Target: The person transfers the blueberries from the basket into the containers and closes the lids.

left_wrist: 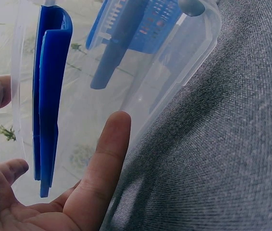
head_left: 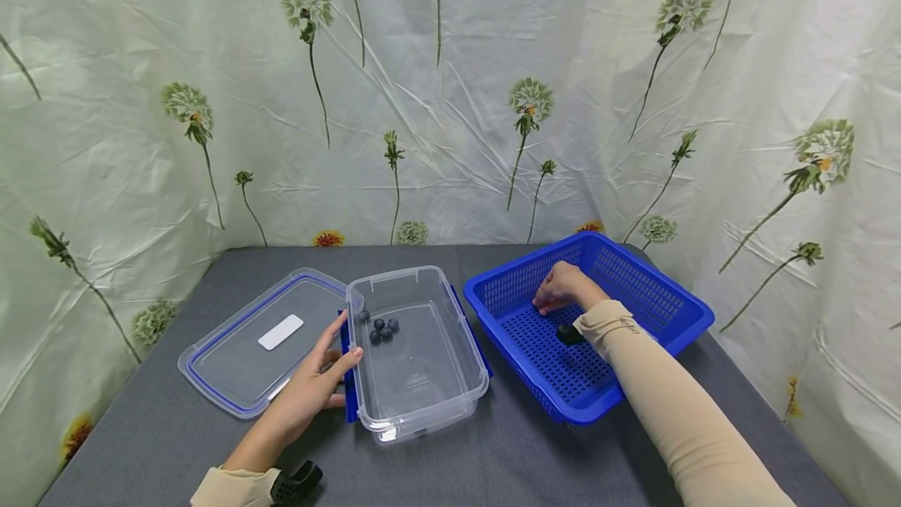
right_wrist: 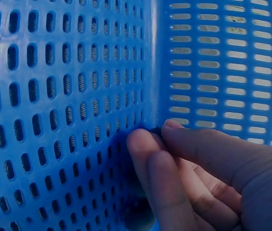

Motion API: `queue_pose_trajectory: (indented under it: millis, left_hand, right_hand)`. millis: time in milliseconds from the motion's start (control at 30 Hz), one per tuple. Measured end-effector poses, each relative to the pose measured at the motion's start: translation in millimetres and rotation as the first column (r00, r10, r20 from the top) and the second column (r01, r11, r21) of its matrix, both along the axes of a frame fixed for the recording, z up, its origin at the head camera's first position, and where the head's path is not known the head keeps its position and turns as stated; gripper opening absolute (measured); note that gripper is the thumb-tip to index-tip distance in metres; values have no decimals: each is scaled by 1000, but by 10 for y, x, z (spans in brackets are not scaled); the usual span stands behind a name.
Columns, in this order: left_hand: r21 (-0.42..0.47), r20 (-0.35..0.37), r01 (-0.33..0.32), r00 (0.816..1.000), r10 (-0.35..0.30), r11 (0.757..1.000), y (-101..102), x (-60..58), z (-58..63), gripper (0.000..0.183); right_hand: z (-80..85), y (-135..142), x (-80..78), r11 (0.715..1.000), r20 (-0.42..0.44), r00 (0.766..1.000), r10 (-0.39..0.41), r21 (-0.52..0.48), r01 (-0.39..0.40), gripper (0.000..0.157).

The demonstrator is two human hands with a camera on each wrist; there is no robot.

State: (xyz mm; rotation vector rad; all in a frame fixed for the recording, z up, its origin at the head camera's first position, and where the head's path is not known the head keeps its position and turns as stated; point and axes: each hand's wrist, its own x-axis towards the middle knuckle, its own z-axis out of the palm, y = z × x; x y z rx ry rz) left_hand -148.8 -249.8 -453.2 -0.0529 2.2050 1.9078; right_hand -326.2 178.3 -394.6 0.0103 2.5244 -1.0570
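Observation:
A clear plastic food container with blue side latches stands open on the table. Several blueberries lie inside it near the left wall. My left hand holds the container's left side, thumb over the rim and fingers outside by the blue latch. Inside the blue basket is my right hand, low near the far left wall. Its thumb and fingertips pinch a small dark blueberry, mostly hidden by the fingers. Another dark round berry shows below the fingers.
The container's clear lid, with a blue seal and a white label, lies flat at the left. A grey cloth covers the table. Behind hangs a white curtain printed with dandelions.

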Motion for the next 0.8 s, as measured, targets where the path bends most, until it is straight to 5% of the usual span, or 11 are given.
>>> queue_pose_trajectory:
  millis: [300,800]
  left_hand:
    - [2,-5,4,1000,-4,1000,4,4,-2,79]
    - [-6,5,-13,1000,13,1000,-5,-2,-2,76]
  right_hand:
    - [3,-1,21,1000,4,1000,9,18,-9,10]
    - [149,41,38,981,19,996,86,-178,-81,22]
